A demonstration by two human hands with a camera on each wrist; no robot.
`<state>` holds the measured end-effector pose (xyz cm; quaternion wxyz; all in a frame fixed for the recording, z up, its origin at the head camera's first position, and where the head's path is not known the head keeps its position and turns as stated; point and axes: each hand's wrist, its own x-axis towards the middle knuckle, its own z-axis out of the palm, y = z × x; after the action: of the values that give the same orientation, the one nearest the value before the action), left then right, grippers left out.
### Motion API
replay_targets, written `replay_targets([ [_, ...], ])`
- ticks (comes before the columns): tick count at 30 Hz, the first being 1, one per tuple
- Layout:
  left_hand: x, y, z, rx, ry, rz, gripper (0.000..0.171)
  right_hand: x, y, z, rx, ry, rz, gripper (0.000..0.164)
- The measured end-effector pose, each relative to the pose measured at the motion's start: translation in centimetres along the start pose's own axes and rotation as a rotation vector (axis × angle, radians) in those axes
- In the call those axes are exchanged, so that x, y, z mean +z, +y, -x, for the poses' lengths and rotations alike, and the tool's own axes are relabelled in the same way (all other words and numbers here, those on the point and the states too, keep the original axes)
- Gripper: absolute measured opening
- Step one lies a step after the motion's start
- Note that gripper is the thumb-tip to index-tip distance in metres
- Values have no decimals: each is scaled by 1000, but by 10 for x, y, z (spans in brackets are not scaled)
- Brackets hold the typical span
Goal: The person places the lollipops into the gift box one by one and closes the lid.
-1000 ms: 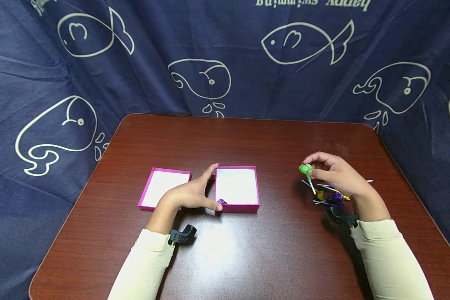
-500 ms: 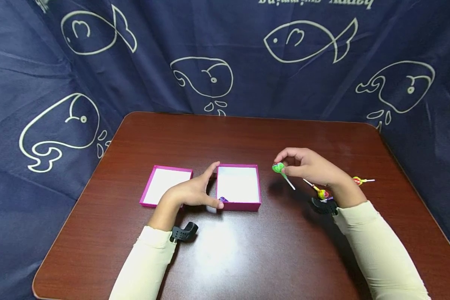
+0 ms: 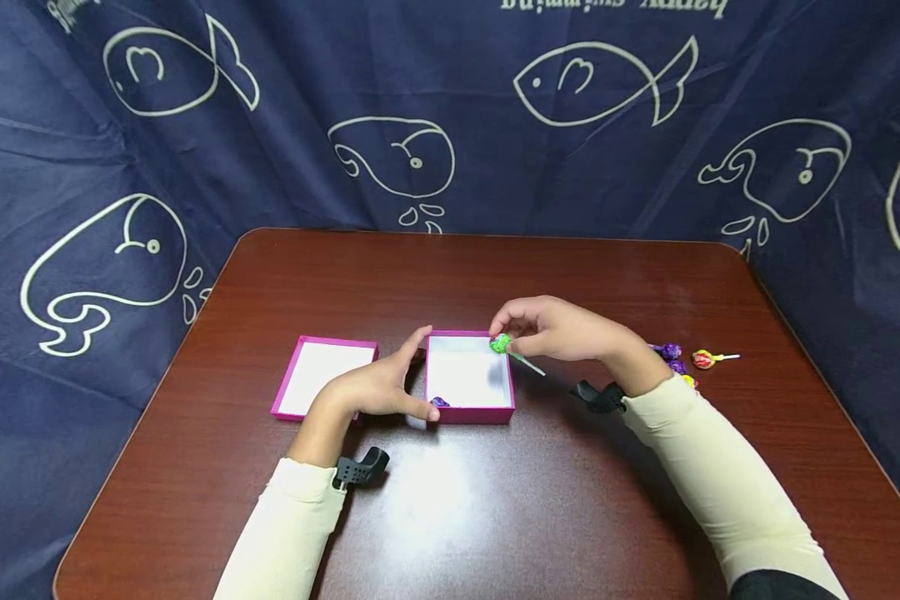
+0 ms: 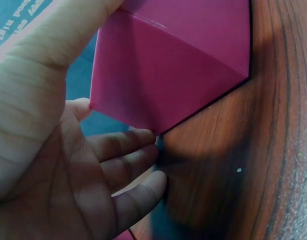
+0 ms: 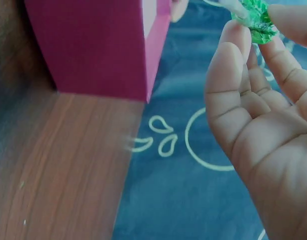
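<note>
An open pink box (image 3: 480, 415) with a white inside stands mid-table. My left hand (image 3: 378, 387) holds it by its left side, the thumb at the near left corner and the fingers at the far one; the left wrist view has fingertips (image 4: 146, 135) against the pink wall. A purple-wrapped sweet (image 3: 439, 402) lies in the near left corner inside. Over the box's right rim, my right hand (image 3: 570, 329) pinches a green-wrapped lollipop (image 3: 500, 343) by its head between thumb and fingers. Its white stick points down to the right, outside the box.
The pink box lid (image 3: 322, 375), white inside, lies left of the box, partly behind my left hand. Right of the box, several wrapped lollipops (image 3: 672, 352) lie partly hidden by my right wrist, with a yellow and red one (image 3: 703, 359) beside them. A blue printed cloth (image 3: 450, 167) hangs behind the table.
My right hand has carried the green lollipop leftward from the group of lollipops to the box's right rim. My left hand has stayed at the box.
</note>
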<state>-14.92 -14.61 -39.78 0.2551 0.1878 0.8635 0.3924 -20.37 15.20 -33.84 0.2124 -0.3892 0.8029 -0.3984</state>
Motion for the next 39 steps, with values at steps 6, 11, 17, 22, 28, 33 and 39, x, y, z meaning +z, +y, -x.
replay_targets([
  [6, 0, 1, 1, -11, 9, 9, 125, 9, -6, -19, -62, -88, 82, 19],
  [11, 0, 0, 1, -10, 7, 10, 126, 14, -12, -33, -67, -169, 104, 22],
  [17, 0, 1, 1, 3, 8, -8, 126, 20, -14, -50, -47, -290, 181, 18],
  [22, 1, 1, 0, 16, 5, -18, 125, 29, -13, -62, -39, -358, 220, 15],
  [28, 0, 0, -1, 15, 0, -9, 125, 41, -7, -69, -33, -396, 242, 18],
  [33, 0, 0, 0, 14, -4, -11, 124, 50, -2, -72, -12, -414, 267, 17],
  [39, 0, -1, 1, 11, 2, 0, 125, 59, 2, -73, 8, -448, 275, 17],
])
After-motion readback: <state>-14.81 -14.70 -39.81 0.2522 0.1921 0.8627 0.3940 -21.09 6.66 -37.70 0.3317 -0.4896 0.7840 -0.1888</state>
